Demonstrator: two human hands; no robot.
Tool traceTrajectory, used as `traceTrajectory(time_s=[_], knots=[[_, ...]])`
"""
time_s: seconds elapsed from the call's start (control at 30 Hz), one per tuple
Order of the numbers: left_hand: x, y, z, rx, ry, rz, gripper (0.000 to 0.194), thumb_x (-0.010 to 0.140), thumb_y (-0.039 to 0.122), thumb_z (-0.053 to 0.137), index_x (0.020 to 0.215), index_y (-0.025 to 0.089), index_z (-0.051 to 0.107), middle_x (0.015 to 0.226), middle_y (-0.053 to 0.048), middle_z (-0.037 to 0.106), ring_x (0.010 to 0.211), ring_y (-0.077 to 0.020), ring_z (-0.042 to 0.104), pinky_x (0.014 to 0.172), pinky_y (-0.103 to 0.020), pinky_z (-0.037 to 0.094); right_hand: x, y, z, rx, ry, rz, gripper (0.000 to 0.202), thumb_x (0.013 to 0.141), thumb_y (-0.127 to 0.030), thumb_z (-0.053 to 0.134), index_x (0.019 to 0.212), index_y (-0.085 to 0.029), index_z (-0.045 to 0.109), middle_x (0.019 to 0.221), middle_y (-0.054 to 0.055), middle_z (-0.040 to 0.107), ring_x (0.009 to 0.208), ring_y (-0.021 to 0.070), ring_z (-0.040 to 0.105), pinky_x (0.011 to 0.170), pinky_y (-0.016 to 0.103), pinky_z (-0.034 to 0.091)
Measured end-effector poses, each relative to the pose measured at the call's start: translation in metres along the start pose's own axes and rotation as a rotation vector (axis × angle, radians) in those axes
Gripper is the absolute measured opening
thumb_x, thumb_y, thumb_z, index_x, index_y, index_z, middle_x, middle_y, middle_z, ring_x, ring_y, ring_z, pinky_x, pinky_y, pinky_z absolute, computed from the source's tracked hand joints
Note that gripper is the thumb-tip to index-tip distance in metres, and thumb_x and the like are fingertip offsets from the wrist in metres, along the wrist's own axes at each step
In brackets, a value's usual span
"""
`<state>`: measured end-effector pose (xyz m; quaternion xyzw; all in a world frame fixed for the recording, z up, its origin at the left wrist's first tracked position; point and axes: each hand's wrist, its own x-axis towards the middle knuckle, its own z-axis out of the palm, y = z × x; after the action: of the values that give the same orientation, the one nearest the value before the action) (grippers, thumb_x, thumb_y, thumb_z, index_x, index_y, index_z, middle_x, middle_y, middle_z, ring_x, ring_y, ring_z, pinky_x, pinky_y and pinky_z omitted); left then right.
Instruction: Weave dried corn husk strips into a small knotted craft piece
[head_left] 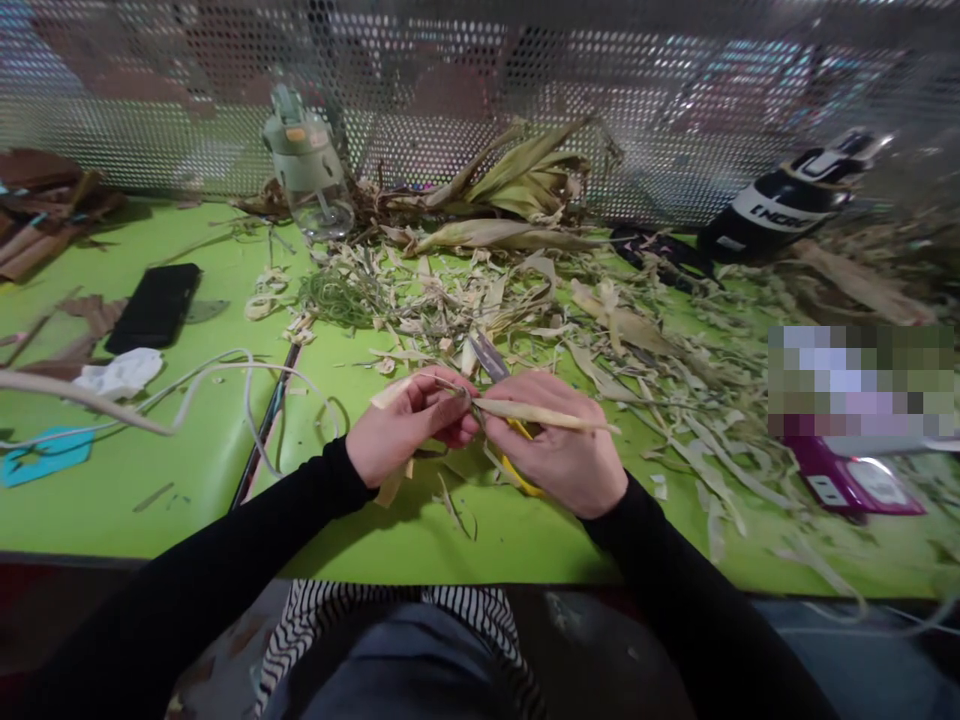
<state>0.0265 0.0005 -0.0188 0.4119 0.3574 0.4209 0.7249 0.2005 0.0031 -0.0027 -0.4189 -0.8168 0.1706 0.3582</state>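
My left hand (420,420) is closed, its thumb and fingers pinching a narrow dried corn husk strip (547,413). That pale strip runs rightward from the fingertips across the back of my right hand (559,440). The right hand is also closed, with its fingertips meeting the left ones at the husk. Scissors with yellow handles (521,478) show below the right palm, and a grey blade sticks out above the knuckles; whether they are gripped or lie beneath the hand, I cannot tell. Short husk ends hang under the left hand. Thin scraps (454,508) lie on the green table below.
Husk shreds (450,300) cover the table beyond my hands, with larger husks (525,180) behind. A clear bottle (311,175), black bottle (776,210), phone (156,305), white cable (180,405) and purple object (847,480) surround the work. A perforated metal panel (450,80) borders the back.
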Motion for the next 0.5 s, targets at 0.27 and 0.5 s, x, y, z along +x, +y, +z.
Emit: traceTrajectory(time_s=[0.27,0.5], knots=[[0.0,0.002,-0.001,-0.006,-0.05,-0.054,0.02,0.078,0.028,0.065,0.087,0.013,0.056,0.067,0.0,0.064,0.059,-0.0072,0.06,0.061,-0.02,0.05,0.007,0.01,-0.012,0.552,-0.366,0.347,0.015,0.082,-0.03,0.057,0.083,-0.016,0.06,0.074,0.002,0.062,0.065,0.0122,0.056,0.056,0.024,0.043],[-0.001,0.001,-0.001,-0.03,-0.036,-0.118,0.019,0.076,0.027,0.067,0.085,0.013,0.058,0.064,0.0,0.064,0.056,-0.0068,0.06,0.058,-0.019,0.048,0.008,-0.001,-0.013,0.282,-0.277,0.292,0.009,0.078,-0.021,0.055,0.071,-0.016,0.059,0.059,-0.003,0.052,0.051,0.0072,0.04,0.046,0.02,0.031]])
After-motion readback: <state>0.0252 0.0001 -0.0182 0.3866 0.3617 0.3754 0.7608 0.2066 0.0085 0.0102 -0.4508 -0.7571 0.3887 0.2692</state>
